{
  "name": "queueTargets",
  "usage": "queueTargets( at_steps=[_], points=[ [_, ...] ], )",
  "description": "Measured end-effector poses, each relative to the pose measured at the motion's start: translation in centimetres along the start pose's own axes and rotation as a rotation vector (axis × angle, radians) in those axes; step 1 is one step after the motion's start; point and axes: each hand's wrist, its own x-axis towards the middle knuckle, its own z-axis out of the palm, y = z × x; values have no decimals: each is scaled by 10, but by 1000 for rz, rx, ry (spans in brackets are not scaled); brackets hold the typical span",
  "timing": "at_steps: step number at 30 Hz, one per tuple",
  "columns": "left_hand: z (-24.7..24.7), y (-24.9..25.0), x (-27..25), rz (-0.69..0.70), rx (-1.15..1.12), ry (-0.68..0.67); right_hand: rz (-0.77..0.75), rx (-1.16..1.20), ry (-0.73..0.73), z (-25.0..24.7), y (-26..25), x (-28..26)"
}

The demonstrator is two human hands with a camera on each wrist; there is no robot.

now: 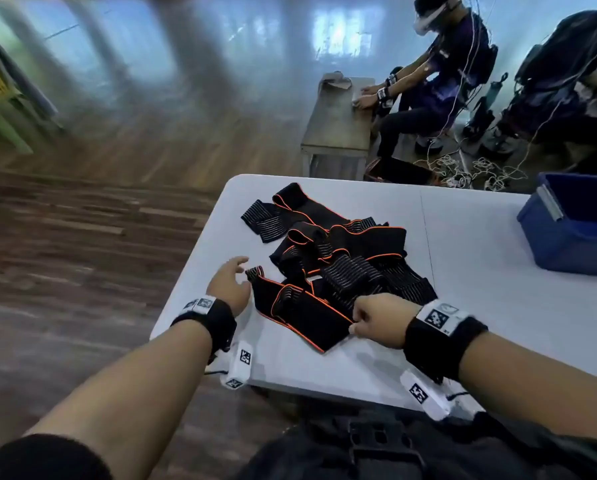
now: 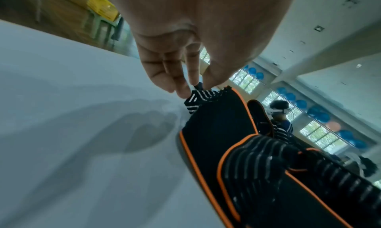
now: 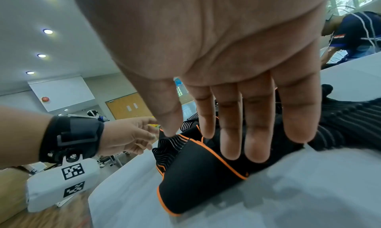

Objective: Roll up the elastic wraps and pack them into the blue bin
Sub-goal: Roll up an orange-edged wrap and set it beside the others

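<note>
Several black elastic wraps with orange trim lie in a loose pile (image 1: 345,247) on the white table (image 1: 463,306). The nearest wrap (image 1: 307,317) lies unrolled toward me. My left hand (image 1: 245,275) is at its far left end; in the left wrist view the left hand (image 2: 198,88) pinches the striped end of the wrap (image 2: 218,125) between thumb and fingertips. My right hand (image 1: 355,323) is at the wrap's near right edge. In the right wrist view its straight fingers (image 3: 230,133) lie flat on the wrap (image 3: 202,174). The blue bin (image 1: 574,237) stands at the far right of the table.
Both hands work near the table's left and front edges. Another person (image 1: 446,64) sits at a small table (image 1: 338,126) behind, with cables (image 1: 463,168) on the floor beside it. Bare tabletop lies between the pile and the bin.
</note>
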Motion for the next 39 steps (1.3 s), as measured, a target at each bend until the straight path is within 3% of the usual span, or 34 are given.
queueTargets(
  at_steps=[6, 14, 21, 29, 34, 39],
  points=[
    [8, 12, 21, 49, 130, -194, -43, 85, 29, -14, -21, 13],
    [-14, 23, 34, 131, 33, -6, -76, 129, 92, -10, -45, 46],
    [-48, 41, 33, 243, 29, 56, 44, 560, 169, 10, -75, 85],
    [-47, 32, 30, 230, -105, 36, 192, 881, 301, 11, -99, 111],
    [-58, 38, 42, 285, -150, -1, 134, 896, 404, -17, -97, 104],
    [-87, 87, 61, 424, -271, -104, 69, 940, 493, -80, -87, 79]
  ],
)
